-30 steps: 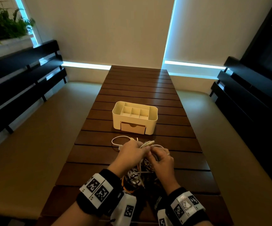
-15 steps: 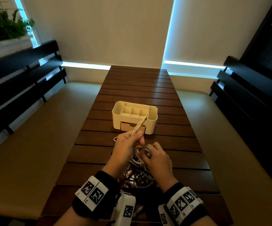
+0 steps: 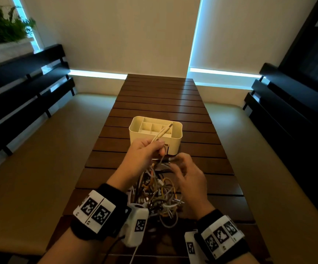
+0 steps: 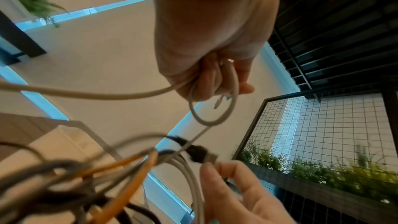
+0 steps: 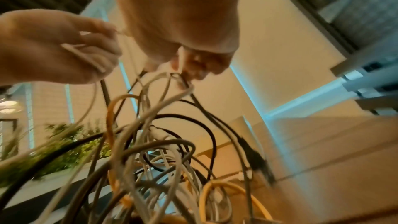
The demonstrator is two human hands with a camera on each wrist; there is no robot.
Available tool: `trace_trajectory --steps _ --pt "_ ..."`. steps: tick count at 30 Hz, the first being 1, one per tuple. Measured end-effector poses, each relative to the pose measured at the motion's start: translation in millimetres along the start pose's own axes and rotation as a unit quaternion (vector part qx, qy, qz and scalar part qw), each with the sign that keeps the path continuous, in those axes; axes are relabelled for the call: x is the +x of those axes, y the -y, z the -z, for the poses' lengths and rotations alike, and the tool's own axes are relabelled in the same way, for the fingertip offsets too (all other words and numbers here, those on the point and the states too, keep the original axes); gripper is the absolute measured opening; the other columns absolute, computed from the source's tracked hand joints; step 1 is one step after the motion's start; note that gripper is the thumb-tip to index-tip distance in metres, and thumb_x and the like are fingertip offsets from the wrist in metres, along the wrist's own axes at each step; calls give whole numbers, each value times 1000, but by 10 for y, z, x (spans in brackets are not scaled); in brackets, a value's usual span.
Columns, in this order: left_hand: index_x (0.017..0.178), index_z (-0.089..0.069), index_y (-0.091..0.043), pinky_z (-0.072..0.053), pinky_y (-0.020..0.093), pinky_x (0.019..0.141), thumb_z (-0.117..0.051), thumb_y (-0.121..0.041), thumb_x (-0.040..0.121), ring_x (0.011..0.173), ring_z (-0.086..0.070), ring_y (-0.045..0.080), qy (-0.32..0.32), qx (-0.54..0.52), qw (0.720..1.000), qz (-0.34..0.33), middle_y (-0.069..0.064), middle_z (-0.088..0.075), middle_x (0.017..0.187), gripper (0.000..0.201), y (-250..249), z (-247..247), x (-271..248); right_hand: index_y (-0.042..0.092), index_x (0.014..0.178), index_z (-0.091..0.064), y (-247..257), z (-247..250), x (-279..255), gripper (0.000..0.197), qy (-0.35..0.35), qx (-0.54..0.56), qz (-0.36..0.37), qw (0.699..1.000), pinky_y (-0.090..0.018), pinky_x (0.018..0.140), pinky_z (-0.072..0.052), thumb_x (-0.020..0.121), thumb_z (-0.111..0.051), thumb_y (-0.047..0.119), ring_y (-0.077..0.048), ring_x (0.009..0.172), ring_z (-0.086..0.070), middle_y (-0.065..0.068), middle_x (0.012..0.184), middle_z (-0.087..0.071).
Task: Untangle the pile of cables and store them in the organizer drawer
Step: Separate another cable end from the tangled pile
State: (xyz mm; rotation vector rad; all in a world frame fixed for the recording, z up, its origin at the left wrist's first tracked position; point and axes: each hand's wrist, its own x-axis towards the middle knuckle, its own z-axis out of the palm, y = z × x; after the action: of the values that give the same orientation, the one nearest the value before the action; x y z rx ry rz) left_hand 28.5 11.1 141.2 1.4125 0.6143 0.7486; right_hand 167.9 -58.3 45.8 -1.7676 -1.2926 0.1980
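Two hands work above a slatted table (image 3: 160,96). The left hand (image 3: 142,154) grips a white cable (image 3: 161,134), its plug pointing up over the cream organizer (image 3: 174,144); the right hand (image 3: 189,176) pinches a dark strand of the tangled cable pile (image 3: 157,191) lying between both wrists.
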Motion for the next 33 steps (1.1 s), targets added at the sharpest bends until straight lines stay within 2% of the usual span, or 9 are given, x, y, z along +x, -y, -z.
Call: trace_trajectory --steps 2,4,7,12,17,22,25,30,33 --pt "62 -51 -3 -37 10 43 -42 -10 97 39 -46 0 -1 -1 1000 -2 -7 -53 49 37 -19 -35 -7 35 89 -49 58 -34 17 7 -125 -13 71 989 -32 67 -47 85 -54 35 -11 79 -54 13 87 -53" --pt "63 -50 -3 -34 9 41 -41 -9 98 38 -44 -2 4 -7 1000 -6 -7 -50 46 37 -49 -66 0 29 87 -51 82 -80 23 10 -154 51 131 978 -26 67 -48 81 -58 26 -12 78 -54 9 88 -51" --pt "63 -51 -4 -31 12 42 -41 -12 98 39 -39 0 8 -4 1000 -26 -7 -45 47 37 -83 -102 5 16 94 -62 144 -161 9 19 -70 161 140 974 -21 71 -51 80 -65 28 -9 81 -60 3 88 -60" --pt "56 -57 -16 -17 20 42 -49 -22 91 40 -23 5 -16 -79 995 -59 -8 -32 46 36 -135 -55 45 14 88 -71 51 -326 113 14 -1 108 120 987 -10 66 -43 81 -65 25 -3 73 -55 7 81 -58" --pt "55 -59 -20 -24 14 37 -50 -25 90 38 -25 3 -37 -210 970 -117 -10 -33 46 36 -251 193 110 26 96 -70 -149 -248 121 15 126 -23 23 992 -32 74 -50 86 -62 34 -10 82 -57 14 85 -53" --pt "56 -58 -20 -24 14 39 -37 -23 97 40 -27 2 -31 -292 936 -193 -11 -35 45 47 -501 296 156 24 98 -68 -238 -256 18 20 139 -206 25 968 -29 76 -28 91 -51 34 -13 95 -53 9 98 -57" --pt "55 -58 -20 -21 15 39 -34 -24 99 39 -25 2 -52 -311 927 -200 -12 -34 44 50 -589 341 199 22 97 -69 -260 -234 -2 20 128 -195 39 972 -28 76 -23 92 -52 33 -12 95 -51 9 99 -59" --pt "62 -58 -13 -28 14 41 -46 -16 96 38 -34 -1 -135 3 987 -87 -13 -44 43 36 -317 266 208 11 87 -72 -108 -176 62 16 16 3 15 1000 -10 72 -36 89 -61 22 -5 81 -50 13 85 -50" --pt "82 -65 -6 -38 12 45 -51 -23 95 44 -49 -5 -59 111 992 12 -9 -57 62 26 70 185 148 6 79 -67 -11 -135 92 17 -54 42 -30 997 -6 63 -37 90 -58 14 -5 72 -50 0 81 -54"
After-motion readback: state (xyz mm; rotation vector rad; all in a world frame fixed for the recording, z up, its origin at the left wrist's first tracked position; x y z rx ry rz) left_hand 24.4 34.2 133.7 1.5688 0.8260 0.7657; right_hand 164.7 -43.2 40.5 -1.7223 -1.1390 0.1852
